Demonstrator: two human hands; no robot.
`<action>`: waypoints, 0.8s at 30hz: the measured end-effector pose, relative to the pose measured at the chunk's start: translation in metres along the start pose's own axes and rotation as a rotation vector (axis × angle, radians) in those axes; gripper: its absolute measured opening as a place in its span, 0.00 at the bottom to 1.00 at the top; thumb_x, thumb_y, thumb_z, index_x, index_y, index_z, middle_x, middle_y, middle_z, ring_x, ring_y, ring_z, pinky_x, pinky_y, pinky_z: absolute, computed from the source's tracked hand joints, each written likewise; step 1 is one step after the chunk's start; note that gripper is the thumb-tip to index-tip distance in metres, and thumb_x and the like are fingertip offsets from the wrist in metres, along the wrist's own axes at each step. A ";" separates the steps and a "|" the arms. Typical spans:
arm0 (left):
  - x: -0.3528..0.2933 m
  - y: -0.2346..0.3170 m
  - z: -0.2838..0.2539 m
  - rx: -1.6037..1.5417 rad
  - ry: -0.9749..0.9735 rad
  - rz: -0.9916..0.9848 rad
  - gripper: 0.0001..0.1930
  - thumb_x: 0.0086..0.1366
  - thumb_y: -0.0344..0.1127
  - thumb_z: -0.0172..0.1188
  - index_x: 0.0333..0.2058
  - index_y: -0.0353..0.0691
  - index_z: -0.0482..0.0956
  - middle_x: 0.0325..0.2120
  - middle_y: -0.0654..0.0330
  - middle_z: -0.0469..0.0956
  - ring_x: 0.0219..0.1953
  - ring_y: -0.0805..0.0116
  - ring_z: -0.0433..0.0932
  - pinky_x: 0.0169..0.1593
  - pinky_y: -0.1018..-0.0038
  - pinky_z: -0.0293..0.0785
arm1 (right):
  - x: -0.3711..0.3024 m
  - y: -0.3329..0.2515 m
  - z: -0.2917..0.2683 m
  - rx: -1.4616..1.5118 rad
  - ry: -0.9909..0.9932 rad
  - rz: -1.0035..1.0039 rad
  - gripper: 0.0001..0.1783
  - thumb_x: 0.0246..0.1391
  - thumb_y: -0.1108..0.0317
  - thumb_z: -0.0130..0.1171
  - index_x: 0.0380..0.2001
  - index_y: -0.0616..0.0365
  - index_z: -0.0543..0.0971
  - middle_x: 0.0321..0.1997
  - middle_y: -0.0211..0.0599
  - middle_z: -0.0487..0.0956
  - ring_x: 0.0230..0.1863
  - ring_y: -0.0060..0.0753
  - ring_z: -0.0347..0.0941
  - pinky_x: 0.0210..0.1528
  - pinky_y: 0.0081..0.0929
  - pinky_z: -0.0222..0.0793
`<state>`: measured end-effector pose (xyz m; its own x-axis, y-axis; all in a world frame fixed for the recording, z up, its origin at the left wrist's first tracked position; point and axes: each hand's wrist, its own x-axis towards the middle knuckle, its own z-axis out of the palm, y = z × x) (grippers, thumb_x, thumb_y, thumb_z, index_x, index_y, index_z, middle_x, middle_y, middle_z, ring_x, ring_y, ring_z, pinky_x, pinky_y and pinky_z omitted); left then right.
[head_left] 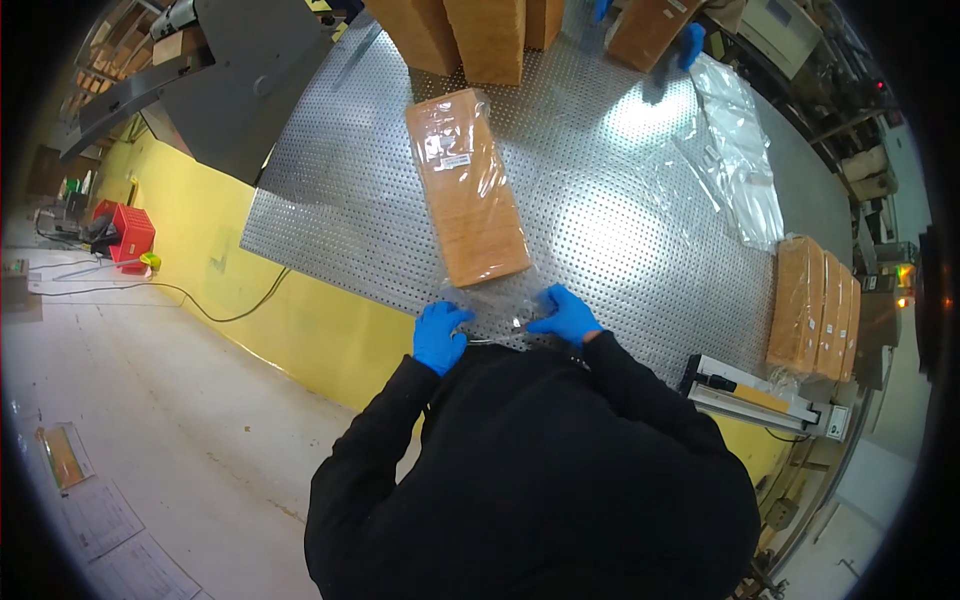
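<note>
Both blue-gloved hands, left hand (440, 336) and right hand (566, 315), pinch the near open end of a clear bag (492, 303) holding a tan block (467, 186) on the perforated metal table (620, 230).

1 bagged tan block (468, 187), 3 stacked beside the sealer (816, 308), 2 blue-gloved hands (440, 336).

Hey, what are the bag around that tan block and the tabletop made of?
The bag looks like thin clear plastic film: glossy, wrinkled, the tan block visible through it. Both hands pinch its open end. The tabletop seems to be perforated sheet metal, silvery, with glare spots.
</note>
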<state>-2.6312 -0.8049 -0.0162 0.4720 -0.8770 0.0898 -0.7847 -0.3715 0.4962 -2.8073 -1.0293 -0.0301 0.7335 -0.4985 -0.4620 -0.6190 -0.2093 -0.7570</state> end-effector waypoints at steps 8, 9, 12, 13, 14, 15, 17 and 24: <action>0.012 0.011 0.037 -0.662 0.122 -0.600 0.25 0.49 0.37 0.65 0.43 0.39 0.64 0.27 0.54 0.71 0.31 0.53 0.73 0.36 0.64 0.71 | -0.002 -0.018 0.018 0.280 0.257 -0.133 0.22 0.40 0.63 0.70 0.34 0.58 0.69 0.29 0.36 0.73 0.30 0.30 0.69 0.35 0.30 0.69; 0.016 0.025 0.031 -0.428 0.130 -0.536 0.21 0.51 0.39 0.62 0.39 0.38 0.63 0.24 0.51 0.73 0.25 0.48 0.74 0.31 0.59 0.71 | -0.002 -0.018 0.027 0.191 0.277 -0.130 0.20 0.41 0.64 0.68 0.32 0.58 0.69 0.26 0.36 0.72 0.27 0.30 0.68 0.33 0.31 0.68; 0.018 0.038 0.032 -0.271 0.041 -0.586 0.20 0.52 0.40 0.59 0.41 0.39 0.64 0.27 0.47 0.76 0.28 0.44 0.76 0.31 0.55 0.70 | -0.001 -0.028 0.042 0.046 0.243 -0.128 0.14 0.45 0.63 0.63 0.28 0.59 0.69 0.21 0.39 0.72 0.24 0.40 0.70 0.30 0.37 0.67; 0.020 0.040 0.037 -0.250 0.066 -0.598 0.20 0.53 0.40 0.58 0.41 0.39 0.63 0.27 0.47 0.77 0.29 0.43 0.76 0.31 0.54 0.69 | 0.002 -0.031 0.044 0.016 0.191 -0.119 0.15 0.45 0.62 0.63 0.30 0.59 0.71 0.24 0.41 0.74 0.27 0.42 0.72 0.32 0.38 0.68; 0.023 0.040 0.042 -0.230 0.091 -0.611 0.20 0.53 0.40 0.57 0.42 0.39 0.63 0.28 0.46 0.77 0.29 0.42 0.76 0.31 0.53 0.69 | 0.004 -0.033 0.047 -0.015 0.139 -0.111 0.17 0.46 0.60 0.63 0.33 0.59 0.72 0.28 0.43 0.75 0.30 0.44 0.73 0.34 0.39 0.69; 0.025 0.040 0.044 -0.206 0.115 -0.622 0.20 0.53 0.40 0.57 0.42 0.39 0.63 0.28 0.45 0.78 0.30 0.40 0.76 0.31 0.52 0.69 | 0.004 -0.036 0.053 0.034 0.136 -0.233 0.19 0.46 0.58 0.63 0.36 0.60 0.72 0.32 0.46 0.75 0.34 0.45 0.73 0.37 0.39 0.69; 0.022 0.041 0.047 -0.280 0.040 -0.600 0.24 0.53 0.40 0.57 0.47 0.37 0.64 0.32 0.44 0.78 0.33 0.43 0.77 0.33 0.55 0.71 | 0.004 -0.041 0.063 0.131 0.132 -0.476 0.25 0.46 0.56 0.63 0.43 0.60 0.72 0.42 0.50 0.75 0.43 0.47 0.74 0.43 0.40 0.69; 0.008 0.012 0.059 -1.062 -0.377 -0.008 0.32 0.58 0.33 0.60 0.60 0.37 0.60 0.49 0.49 0.73 0.51 0.60 0.73 0.53 0.65 0.70 | 0.001 -0.059 0.046 0.147 -0.038 -0.200 0.26 0.50 0.56 0.60 0.46 0.66 0.71 0.46 0.53 0.75 0.45 0.45 0.74 0.46 0.36 0.69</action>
<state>-2.6608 -0.8342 -0.0607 0.1831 -0.9786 -0.0944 0.0424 -0.0880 0.9952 -2.7571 -0.9785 -0.0075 0.8493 -0.4265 -0.3110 -0.4148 -0.1749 -0.8929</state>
